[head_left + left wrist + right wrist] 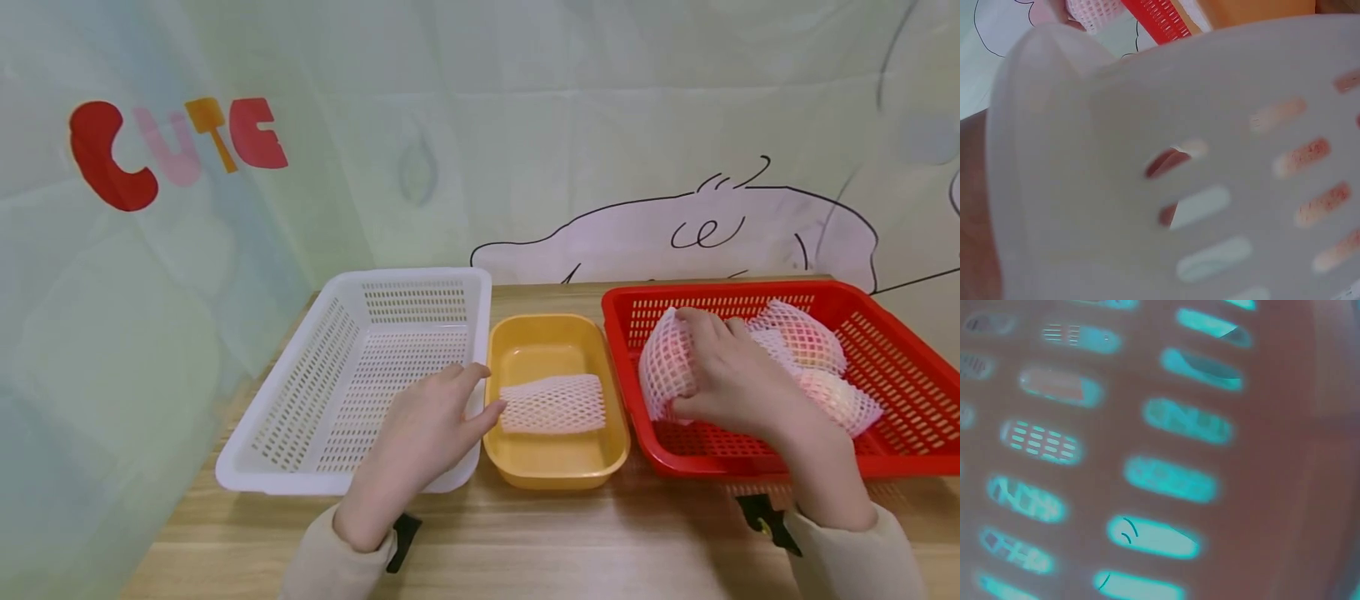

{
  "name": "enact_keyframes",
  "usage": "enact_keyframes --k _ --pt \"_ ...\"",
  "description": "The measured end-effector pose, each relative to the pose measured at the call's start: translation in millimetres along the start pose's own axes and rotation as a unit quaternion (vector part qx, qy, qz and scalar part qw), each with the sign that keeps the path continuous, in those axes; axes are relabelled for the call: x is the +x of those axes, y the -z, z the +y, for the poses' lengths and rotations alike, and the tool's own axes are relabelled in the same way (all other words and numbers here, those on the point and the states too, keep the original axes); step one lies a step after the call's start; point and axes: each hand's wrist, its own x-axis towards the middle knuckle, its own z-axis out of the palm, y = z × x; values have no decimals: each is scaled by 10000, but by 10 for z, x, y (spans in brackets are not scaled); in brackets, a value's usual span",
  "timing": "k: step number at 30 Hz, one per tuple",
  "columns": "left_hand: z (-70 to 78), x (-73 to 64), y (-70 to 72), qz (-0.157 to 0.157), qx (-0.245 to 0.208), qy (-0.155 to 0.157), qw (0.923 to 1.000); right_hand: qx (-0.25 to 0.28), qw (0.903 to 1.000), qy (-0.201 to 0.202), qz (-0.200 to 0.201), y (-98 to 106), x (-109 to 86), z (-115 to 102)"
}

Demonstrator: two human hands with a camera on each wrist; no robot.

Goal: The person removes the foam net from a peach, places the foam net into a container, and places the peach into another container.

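Note:
My right hand (pixel 731 379) reaches into the red basket (pixel 900 367) and grips a round fruit in a white foam net (pixel 663 367), fingers over its top and thumb low on its near side. Two more netted fruits, reddish and yellowish, lie beside it: one fruit (pixel 813 337) at the back and another (pixel 836 396) nearer, partly behind my wrist. Over the right rim of the white basket (pixel 300 400), my left hand (pixel 431 421) is held with loose fingers and nothing in them. Its fingertips point at a flat foam net sleeve (pixel 552 404) in the yellow tray (pixel 551 467).
The three containers stand side by side on a wooden table (pixel 525 542), with a printed curtain (pixel 450 150) behind. A pale basket wall (pixel 1116 187) fills most of the left wrist view, red-speckled patches showing through its slots. Red slotted plastic (pixel 1285 456) covers the right wrist view.

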Motion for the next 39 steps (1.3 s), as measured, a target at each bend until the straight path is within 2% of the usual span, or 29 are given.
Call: enact_keyframes --k 8,12,17,20,31,36,39 --pt "18 2 -5 107 -43 -38 9999 218 9984 183 487 103 -70 -46" --pt "29 -1 -8 207 -86 -78 9997 443 9951 431 778 135 -91 -84" --pt "53 -6 -15 343 -184 -235 9990 802 9907 668 875 135 -88 -136" --pt "70 -5 -30 417 -247 -382 9981 978 9886 696 905 114 -78 -182" --pt "154 -19 -66 383 -431 -737 9956 1527 9792 737 1118 49 -57 -421" --pt "197 -24 -86 275 -768 -1021 9914 1856 9742 578 1147 11 -62 -543" --pt "230 -32 -103 369 -911 -1237 9874 2004 9711 470 1205 -23 -66 -606"
